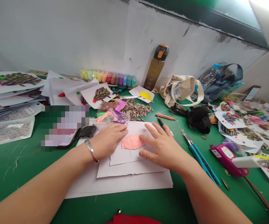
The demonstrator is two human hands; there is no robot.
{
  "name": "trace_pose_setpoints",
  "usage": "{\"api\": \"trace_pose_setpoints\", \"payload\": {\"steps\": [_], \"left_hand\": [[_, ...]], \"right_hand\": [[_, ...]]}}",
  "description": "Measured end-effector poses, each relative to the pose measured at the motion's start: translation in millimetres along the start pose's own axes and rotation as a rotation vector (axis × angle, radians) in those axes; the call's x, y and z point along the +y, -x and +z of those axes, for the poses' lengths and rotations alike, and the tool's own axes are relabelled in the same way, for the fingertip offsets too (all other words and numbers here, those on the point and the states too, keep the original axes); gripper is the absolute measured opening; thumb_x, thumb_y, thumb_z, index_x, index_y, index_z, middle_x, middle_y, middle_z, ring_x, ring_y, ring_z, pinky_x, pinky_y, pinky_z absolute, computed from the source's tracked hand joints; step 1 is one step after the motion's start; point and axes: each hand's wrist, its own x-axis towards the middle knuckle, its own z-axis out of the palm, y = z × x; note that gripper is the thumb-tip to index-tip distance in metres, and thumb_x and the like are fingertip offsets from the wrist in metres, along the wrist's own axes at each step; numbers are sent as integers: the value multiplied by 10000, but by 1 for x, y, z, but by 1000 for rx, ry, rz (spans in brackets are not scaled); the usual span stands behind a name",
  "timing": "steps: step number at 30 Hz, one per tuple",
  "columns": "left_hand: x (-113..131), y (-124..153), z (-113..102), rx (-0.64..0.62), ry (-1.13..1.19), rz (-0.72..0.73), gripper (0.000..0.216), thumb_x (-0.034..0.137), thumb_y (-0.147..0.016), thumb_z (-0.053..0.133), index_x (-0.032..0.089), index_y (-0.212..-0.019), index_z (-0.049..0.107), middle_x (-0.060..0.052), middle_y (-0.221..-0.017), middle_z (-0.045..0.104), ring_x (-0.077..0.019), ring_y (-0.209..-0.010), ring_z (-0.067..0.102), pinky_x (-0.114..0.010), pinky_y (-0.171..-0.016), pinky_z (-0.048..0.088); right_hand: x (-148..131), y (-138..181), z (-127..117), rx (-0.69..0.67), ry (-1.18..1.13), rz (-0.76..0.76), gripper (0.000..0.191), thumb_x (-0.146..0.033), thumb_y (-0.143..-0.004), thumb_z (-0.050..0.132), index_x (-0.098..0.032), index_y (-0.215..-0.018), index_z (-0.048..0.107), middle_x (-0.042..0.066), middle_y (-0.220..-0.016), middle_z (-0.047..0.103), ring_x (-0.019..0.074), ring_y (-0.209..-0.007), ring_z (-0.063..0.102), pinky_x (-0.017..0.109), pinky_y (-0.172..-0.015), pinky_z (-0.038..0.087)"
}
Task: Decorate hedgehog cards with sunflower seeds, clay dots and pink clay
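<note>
A flat pink clay patch lies on a small white sheet that tops a stack of white paper on the green table. My left hand, with a silver bracelet at the wrist, rests on the sheet with its fingers curled beside the clay's left edge. On the other side, my right hand lies flat with fingers spread, its fingertips touching the clay's right edge. Neither hand holds anything.
A heap of sunflower seeds lies just beyond the paper. A brown bottle and a row of coloured clay packs stand at the wall. Blue craft knives and a pink glue gun lie to the right. Finished seed pictures pile at left.
</note>
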Motion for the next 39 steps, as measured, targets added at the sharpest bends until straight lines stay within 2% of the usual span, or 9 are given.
{"api": "trace_pose_setpoints", "payload": {"steps": [4,9,13,17,20,23,32,39], "left_hand": [[1,0,0,-6,3,-3,415,204,-948,335,127,-1290,559,-111,-1397,518,-267,-1291,433,-441,-1084,347],[0,0,0,-8,-5,-3,418,206,-947,332,141,-1293,557,-99,-1400,516,-260,-1292,433,-431,-1086,343],[0,-1,0,-2,6,-7,417,215,-950,331,137,-1289,560,-106,-1395,521,-264,-1288,437,-435,-1080,346],[0,-1,0,12,14,-3,408,224,-947,342,150,-1282,564,-108,-1392,524,-265,-1279,449,-433,-1062,361],[0,-1,-1,13,13,-3,406,232,-951,337,157,-1275,569,-104,-1387,530,-258,-1276,453,-421,-1061,359],[0,-1,-1,17,12,-4,408,240,-954,332,161,-1276,569,-100,-1386,532,-256,-1275,452,-419,-1060,360],[-1,-1,1,22,5,-2,391,246,-961,348,181,-1280,566,-81,-1386,534,-242,-1285,445,-397,-1075,343],[0,-1,1,19,-1,-1,397,229,-956,351,160,-1282,566,-94,-1387,531,-251,-1279,448,-411,-1072,354]], "right_hand": [[1,-1,1,-19,-15,-10,502,-617,-883,424,-339,-1276,568,78,-1530,333,382,-1422,194,675,-1091,120],[3,0,2,1,-26,0,568,-643,-874,422,-359,-1361,492,71,-1551,295,375,-1429,179,664,-1102,110],[7,2,0,-40,-40,-8,513,-633,-874,438,-374,-1302,551,60,-1537,326,384,-1422,196,676,-1092,124],[14,6,-8,-8,-31,10,523,-638,-876,429,-356,-1294,567,75,-1537,321,373,-1422,204,655,-1096,152],[14,9,-11,-55,-16,-5,478,-618,-881,439,-354,-1240,610,69,-1528,342,370,-1422,211,669,-1088,158],[12,10,-9,-87,-5,-14,483,-608,-878,453,-331,-1239,614,69,-1523,353,377,-1425,200,679,-1092,136],[-2,11,-1,-62,45,-53,584,-551,-854,514,-197,-1317,559,105,-1510,374,379,-1424,192,645,-1134,52],[5,14,-10,-107,-10,-16,551,-573,-871,480,-221,-1281,587,95,-1535,329,381,-1426,192,654,-1119,128]]}}
